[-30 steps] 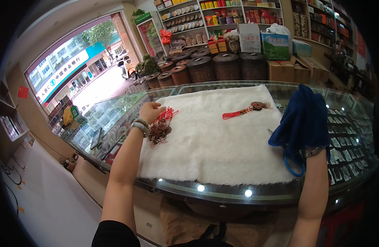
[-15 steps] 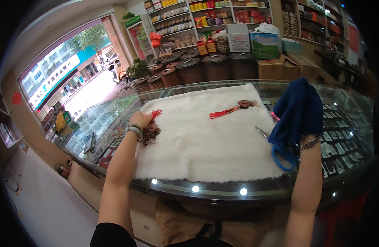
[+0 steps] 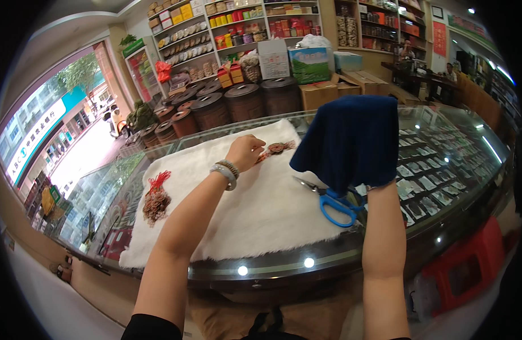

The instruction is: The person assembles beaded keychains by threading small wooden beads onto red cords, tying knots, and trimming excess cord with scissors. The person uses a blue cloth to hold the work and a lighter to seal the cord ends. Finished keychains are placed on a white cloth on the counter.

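Note:
Over the white fluffy mat [image 3: 232, 215], my left hand [image 3: 246, 152] reaches toward the coin-like ornament [image 3: 278, 148] and covers most of its red cord. Its fingers are loosely bent, a little apart, with nothing visible in them. A dark blue cloth [image 3: 351, 141] is draped over my right hand [image 3: 361, 190], hiding its fingers; whether they grip it is not visible. Below the cloth lie scissors [image 3: 337, 208] with blue handles, blades pointing left. At the mat's left side rests a bundle of coin-like ornaments [image 3: 156, 204] with red cords.
The mat covers part of a glass display counter [image 3: 448, 122] with rows of small packets [image 3: 428, 178] inside. Beyond it stand several dark lidded barrels [image 3: 246, 101] and cardboard boxes [image 3: 319, 95]. A red plastic stool [image 3: 470, 269] stands at lower right.
My left hand has left the bundle at the left and moved right, to the other ornament. The view has swung right. The blue cloth still hangs over my right hand, spread wider.

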A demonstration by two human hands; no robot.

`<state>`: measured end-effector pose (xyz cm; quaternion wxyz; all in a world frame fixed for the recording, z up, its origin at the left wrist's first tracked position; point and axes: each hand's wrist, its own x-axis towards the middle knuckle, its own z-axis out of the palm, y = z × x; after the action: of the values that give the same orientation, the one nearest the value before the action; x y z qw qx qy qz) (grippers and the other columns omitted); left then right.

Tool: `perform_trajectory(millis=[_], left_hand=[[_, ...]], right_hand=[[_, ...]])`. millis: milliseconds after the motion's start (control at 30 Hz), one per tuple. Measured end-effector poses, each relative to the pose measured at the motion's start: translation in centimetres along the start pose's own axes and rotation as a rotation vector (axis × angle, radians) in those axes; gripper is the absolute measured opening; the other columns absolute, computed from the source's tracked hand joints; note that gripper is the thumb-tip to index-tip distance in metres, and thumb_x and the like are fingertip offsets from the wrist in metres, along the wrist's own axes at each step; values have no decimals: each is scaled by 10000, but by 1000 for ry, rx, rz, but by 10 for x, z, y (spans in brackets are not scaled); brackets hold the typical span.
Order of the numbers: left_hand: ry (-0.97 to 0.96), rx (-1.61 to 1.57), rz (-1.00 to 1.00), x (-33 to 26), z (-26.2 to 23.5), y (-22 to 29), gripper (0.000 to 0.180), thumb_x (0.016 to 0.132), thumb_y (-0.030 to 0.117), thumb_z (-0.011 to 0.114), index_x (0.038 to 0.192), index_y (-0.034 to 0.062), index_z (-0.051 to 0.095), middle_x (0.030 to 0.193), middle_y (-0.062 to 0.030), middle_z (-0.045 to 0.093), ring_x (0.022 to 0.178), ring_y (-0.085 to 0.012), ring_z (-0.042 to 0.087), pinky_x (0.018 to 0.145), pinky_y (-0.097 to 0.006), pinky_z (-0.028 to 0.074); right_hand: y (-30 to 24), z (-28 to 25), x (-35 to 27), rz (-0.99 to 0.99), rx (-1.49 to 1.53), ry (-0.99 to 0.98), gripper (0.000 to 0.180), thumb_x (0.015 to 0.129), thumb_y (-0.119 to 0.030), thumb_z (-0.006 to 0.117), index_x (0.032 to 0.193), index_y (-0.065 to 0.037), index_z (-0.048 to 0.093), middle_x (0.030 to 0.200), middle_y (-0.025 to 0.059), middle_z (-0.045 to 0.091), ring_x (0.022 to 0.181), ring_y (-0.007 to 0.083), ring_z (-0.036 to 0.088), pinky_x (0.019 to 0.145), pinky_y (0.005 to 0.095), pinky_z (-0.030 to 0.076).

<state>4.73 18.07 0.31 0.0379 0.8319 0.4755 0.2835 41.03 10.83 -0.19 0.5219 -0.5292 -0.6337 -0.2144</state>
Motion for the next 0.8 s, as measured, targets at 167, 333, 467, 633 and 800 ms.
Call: perform_trajectory(millis=[167,333,467,633,800], left_hand=[[-45,203,-121,29,37,22,296,866,263,779,1076,54,791,1002,-170,715,966,-340,666,866,-418,524],[82,137,-36,25,41,27,246,800,244,829,964,63,811,921,-144,700,893,-323,664,831,-399,531],[49,-212,-56,21,19,32,223,908,193,769,979,-15,734,906,-121,730,790,-230,709,720,-348,558],[-250,-826,-254,-6,-51,46,195,1038,179,644,1100,-3,681,870,-39,701,734,-79,654,640,-223,527],[-230,-744,22,-60,-95,76,277,1051,135,559,1233,-40,673,892,-20,711,747,-93,615,687,-275,534]], right_hand=[[1,5,-1,3,-78,-26,484,1007,-301,657,1409,-52,553,1391,181,596,1235,295,612,1101,433,474],[-10,10,1,-6,-97,-54,489,998,-299,674,1405,-54,557,1383,182,600,1220,296,619,1091,436,481],[-25,0,3,37,-2,-141,498,983,-301,698,1398,-59,566,1368,182,608,1204,301,627,1075,431,489],[-65,-12,18,-293,185,-50,502,966,-301,723,1379,-53,582,1277,161,661,1100,305,662,963,386,523],[-150,7,13,-490,469,-420,234,1002,-252,667,1091,-41,618,924,86,646,791,196,609,727,338,506]])
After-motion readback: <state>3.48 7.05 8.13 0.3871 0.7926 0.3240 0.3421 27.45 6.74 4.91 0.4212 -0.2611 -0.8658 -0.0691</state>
